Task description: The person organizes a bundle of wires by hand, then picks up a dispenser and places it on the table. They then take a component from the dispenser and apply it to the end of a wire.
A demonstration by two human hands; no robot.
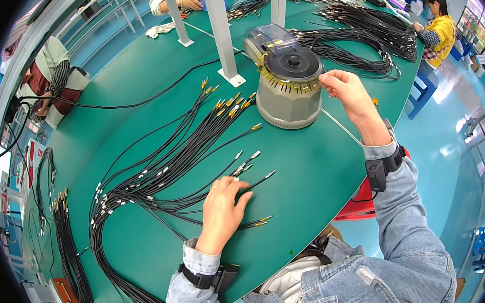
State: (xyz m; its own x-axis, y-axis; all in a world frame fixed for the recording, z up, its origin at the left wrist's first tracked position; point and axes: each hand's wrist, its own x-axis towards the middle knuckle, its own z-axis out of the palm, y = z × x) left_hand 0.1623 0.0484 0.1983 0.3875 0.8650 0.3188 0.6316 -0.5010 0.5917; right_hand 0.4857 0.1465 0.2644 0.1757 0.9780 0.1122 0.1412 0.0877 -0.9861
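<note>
Left hand [223, 211]: half-curled over the cables [120, 195]; I can't tell its grip.
Right hand [346, 93]: fingertips nearly together at the tape machine's [287, 107] rim, hold unclear.
Yellow tape [290, 88]: could crumple if I pull crookedly.

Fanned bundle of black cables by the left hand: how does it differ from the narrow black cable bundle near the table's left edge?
The fanned bundle of black cables spreads widely; the narrow black cable bundle is tightly gathered. The fanned bundle bends in a big curve; the narrow bundle runs nearly straight. The bare left hand is at the fanned bundle, none at the narrow one. Both show yellowish tips.
</note>
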